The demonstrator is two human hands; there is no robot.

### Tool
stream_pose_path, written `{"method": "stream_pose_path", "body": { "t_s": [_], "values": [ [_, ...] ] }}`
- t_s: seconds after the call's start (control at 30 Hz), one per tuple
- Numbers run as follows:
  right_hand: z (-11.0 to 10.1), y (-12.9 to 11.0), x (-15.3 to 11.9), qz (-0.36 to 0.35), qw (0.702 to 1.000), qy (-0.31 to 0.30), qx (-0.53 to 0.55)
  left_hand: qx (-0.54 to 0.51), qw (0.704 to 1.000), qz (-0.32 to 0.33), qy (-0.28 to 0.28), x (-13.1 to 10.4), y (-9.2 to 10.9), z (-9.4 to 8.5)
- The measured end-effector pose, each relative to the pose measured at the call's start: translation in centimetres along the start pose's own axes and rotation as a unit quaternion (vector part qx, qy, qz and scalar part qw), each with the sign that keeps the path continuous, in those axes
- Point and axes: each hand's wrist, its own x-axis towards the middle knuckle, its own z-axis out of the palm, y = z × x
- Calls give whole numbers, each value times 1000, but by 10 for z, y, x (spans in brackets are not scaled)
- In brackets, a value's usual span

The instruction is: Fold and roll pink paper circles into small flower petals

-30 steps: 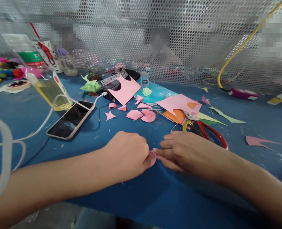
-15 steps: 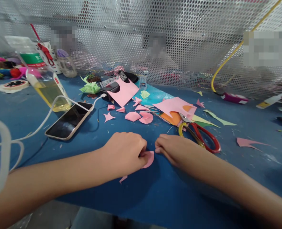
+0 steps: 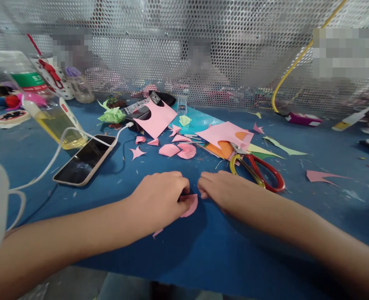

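Observation:
My left hand (image 3: 162, 193) is closed, pinching a round-edged piece of pink paper (image 3: 191, 206) low over the blue table, thumb on its near side. Just to its right, my right hand (image 3: 214, 186) has its fingers curled together close to the paper's edge; whether anything is in them is hidden. Beyond the right wrist lie scissors (image 3: 267, 174) with one red and one yellow handle. Ahead of both hands are cut pink paper circles (image 3: 187, 151), a pink star-shaped scrap (image 3: 137, 153) and a larger cut pink sheet (image 3: 225, 135).
To the left, a phone (image 3: 86, 160) lies beside a white cable (image 3: 51, 164) and a tilted bottle of yellowish liquid (image 3: 59, 127). Crumpled green paper (image 3: 112, 116) sits farther back. A perforated metal panel (image 3: 159, 46) closes off the table's far side. Pink scrap (image 3: 320, 176) lies right.
The whole view has shifted slightly, so things sit a little farther left. My hands stay close together, the left still pinching the pink paper.

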Motion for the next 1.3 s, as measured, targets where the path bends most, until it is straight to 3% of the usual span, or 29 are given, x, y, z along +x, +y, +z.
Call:
{"method": "stream_pose_path", "body": {
  "t_s": [0.17,0.4,0.63,0.87,0.97,1.17,1.3],
  "values": [
    [7,2,5,1,1000,17,16,-25,999,-20,-13,3,0,0],
    [-9,7,11,49,982,-54,174,-135,986,-47,-83,13,-8,-6],
    [-13,1,14,98,961,-36,255,-144,986,-39,-74,12,-10,-4],
    [-15,-5,16,152,941,-69,293,-161,982,-39,-86,11,-11,-6],
    [-12,-3,17,133,944,-72,294,-166,981,-42,-96,11,-9,-9],
    [-5,3,16,15,967,-41,252,-178,978,-27,-103,14,-13,-9],
    [-3,5,15,-24,974,-49,221,-169,980,-19,-102,14,-14,-8]
  ]
}}
